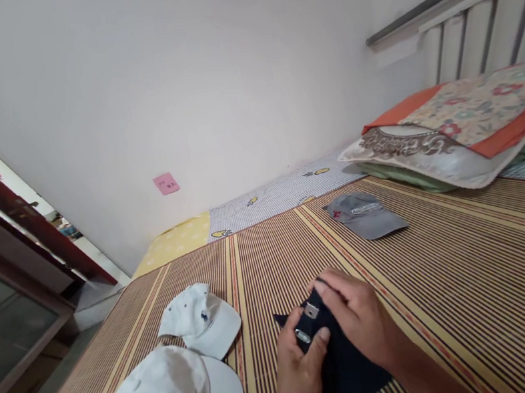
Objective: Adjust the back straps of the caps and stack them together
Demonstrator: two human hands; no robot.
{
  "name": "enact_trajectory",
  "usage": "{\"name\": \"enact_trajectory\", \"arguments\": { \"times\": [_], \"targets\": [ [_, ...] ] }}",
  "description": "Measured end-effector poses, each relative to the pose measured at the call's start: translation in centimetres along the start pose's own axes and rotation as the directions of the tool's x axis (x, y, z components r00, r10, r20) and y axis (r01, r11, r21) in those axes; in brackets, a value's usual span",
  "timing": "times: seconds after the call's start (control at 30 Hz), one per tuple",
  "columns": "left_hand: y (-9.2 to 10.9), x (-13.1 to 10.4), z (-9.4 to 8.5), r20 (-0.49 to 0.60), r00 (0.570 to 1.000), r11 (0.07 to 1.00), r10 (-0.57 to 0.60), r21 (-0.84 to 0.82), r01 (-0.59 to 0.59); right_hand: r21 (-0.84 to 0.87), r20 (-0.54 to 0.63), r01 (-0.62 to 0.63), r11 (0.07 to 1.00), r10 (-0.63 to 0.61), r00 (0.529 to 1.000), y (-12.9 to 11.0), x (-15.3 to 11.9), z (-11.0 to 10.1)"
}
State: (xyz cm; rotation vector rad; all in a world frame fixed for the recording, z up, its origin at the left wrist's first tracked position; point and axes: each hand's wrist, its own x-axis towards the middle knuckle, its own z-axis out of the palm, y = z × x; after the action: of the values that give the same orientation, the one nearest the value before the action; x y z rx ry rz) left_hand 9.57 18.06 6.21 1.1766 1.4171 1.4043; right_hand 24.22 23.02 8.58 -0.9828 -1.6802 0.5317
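Left hand (pixel 300 369) and right hand (pixel 362 314) are clamped on the strap (pixel 308 322) of the dark cap (pixel 349 374), over the mat (pixel 249 266); the strap's long axis slants up rightward; the dark cap's body spreads nearward

Soft, diffuse light brightens the middle of the wall (pixel 222 81); the doorway (pixel 1 171) beyond the left edge of the mat (pixel 273 255) glares. Shadows are faint, the navy cloth (pixel 349 374) loses detail, wide-angle stretching skews the margins.
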Motion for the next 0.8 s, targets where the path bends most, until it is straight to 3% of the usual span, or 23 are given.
{"name": "enact_trajectory", "arguments": {
  "times": [0.07,0.1,0.2,0.33,0.4,0.47,0.53,0.6,0.7,0.8],
  "targets": [
    [-0.2,-0.2,0.1,-0.034,0.998,0.998,-0.058,-0.036,0.056,0.072,-0.024,-0.086,0.994,0.088,0.996,0.5,0.5,-0.9],
    [-0.2,-0.2,0.2,-0.034,0.996,0.995,-0.077,-0.065,0.075,0.121,0.025,-0.124,0.985,0.122,0.992,0.7,0.7,-1.5],
    [0.0,-0.3,0.3,0.041,0.992,0.972,-0.122,-0.195,0.128,0.264,0.263,-0.21,0.941,0.14,0.955,0.7,0.9,-2.7],
    [0.1,-0.2,-0.2,0.061,0.983,0.892,-0.173,-0.414,0.183,0.303,0.506,-0.309,0.902,0.123,0.854,1.7,0.7,-2.7],
    [0.3,0.0,-0.7,0.054,0.981,0.846,-0.189,-0.498,0.19,0.272,0.477,-0.312,0.91,0.154,0.865,3.0,0.7,-2.2],
    [0.6,0.3,-1.3,0.093,0.983,0.806,-0.158,-0.562,0.183,0.195,0.322,-0.284,0.939,0.213,0.923,4.6,0.8,-1.8],
    [0.8,0.7,-1.7,0.104,0.986,0.783,-0.127,-0.6,0.165,0.138,0.196,-0.297,0.945,0.267,0.943,5.9,1.0,-1.7],
    [0.8,1.2,-1.9,0.042,0.988,0.751,-0.147,-0.646,0.139,0.183,0.223,-0.347,0.92,0.305,0.926,6.5,1.1,-1.9],
    [0.3,2.0,-2.0,-0.097,0.973,0.666,-0.209,-0.742,0.069,0.306,0.433,-0.409,0.86,0.257,0.864,6.2,0.9,-2.6],
    [-0.5,2.7,-2.4,-0.212,0.932,0.605,-0.296,-0.796,0.011,0.291,0.597,-0.445,0.847,0.203,0.776,5.6,0.4,-2.8]
  ]
}}
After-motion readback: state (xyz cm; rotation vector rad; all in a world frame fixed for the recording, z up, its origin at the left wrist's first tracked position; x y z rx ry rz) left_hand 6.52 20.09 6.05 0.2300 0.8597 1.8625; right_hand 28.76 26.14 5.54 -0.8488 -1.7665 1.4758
